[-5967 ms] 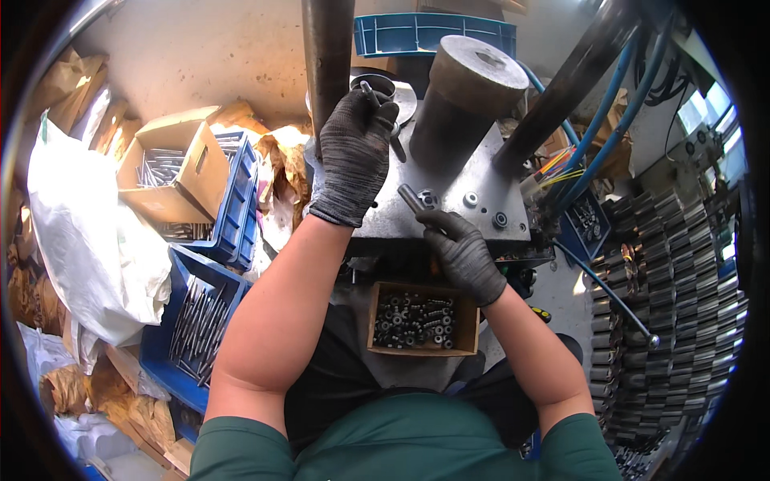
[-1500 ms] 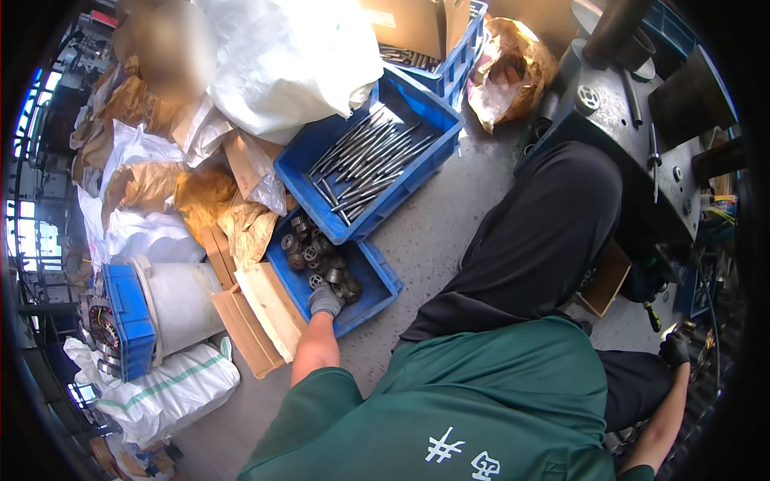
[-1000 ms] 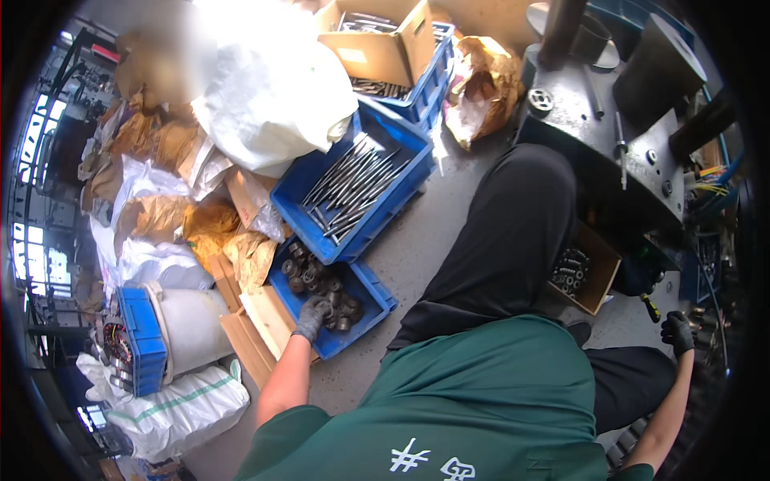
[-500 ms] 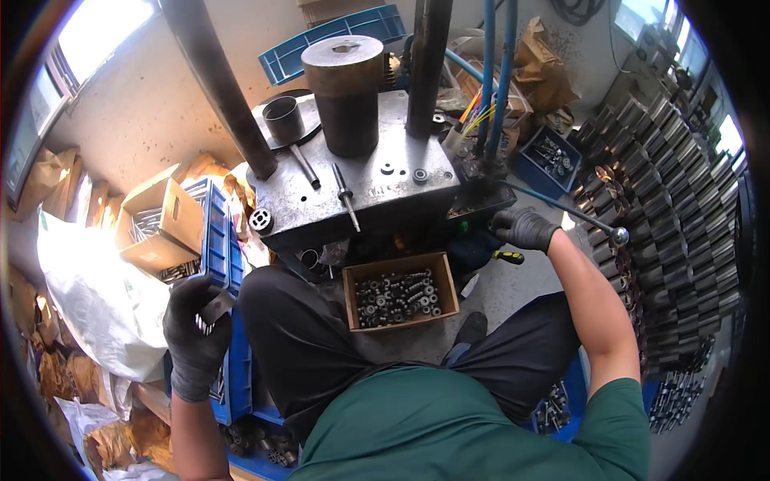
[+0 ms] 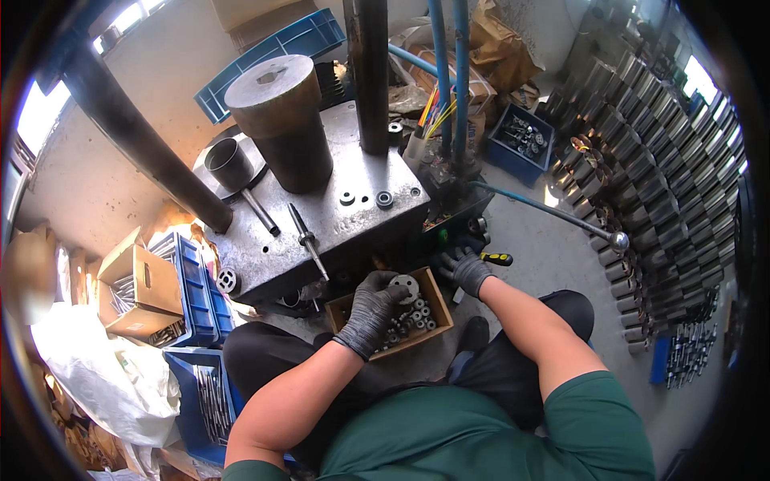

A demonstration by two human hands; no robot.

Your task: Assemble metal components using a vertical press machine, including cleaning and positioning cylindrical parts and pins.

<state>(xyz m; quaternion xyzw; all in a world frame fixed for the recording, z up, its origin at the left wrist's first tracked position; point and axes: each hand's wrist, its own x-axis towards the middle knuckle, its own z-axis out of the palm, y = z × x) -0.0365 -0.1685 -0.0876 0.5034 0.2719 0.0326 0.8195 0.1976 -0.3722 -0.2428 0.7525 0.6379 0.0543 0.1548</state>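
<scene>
My left hand (image 5: 371,309), in a grey knitted glove, holds a round metal disc (image 5: 406,287) with small holes. It is over a cardboard box (image 5: 411,345) of small dark metal parts (image 5: 417,314), between my knees. My right hand (image 5: 465,271), gloved too, reaches down right of the box with its fingers spread. Beside its fingertips lies a tool with a yellow and black handle (image 5: 496,259). In front, a steel press table (image 5: 337,228) bears a stepped metal shaft (image 5: 306,239), two small rings and a thick cylinder (image 5: 281,128). A holed round part (image 5: 228,280) sits at its near left corner.
Dark columns (image 5: 369,80) rise from the table. A blue lever with a ball end (image 5: 561,215) juts out to the right. Stacked metal tubes (image 5: 658,184) line the right side. Blue crates (image 5: 186,385) with rods, a carton (image 5: 148,280) and a white sack (image 5: 104,369) stand left.
My left hand has swung from the blue crates at the left to above the parts box. My right hand has moved inward and down from near the lever. The view has shifted.
</scene>
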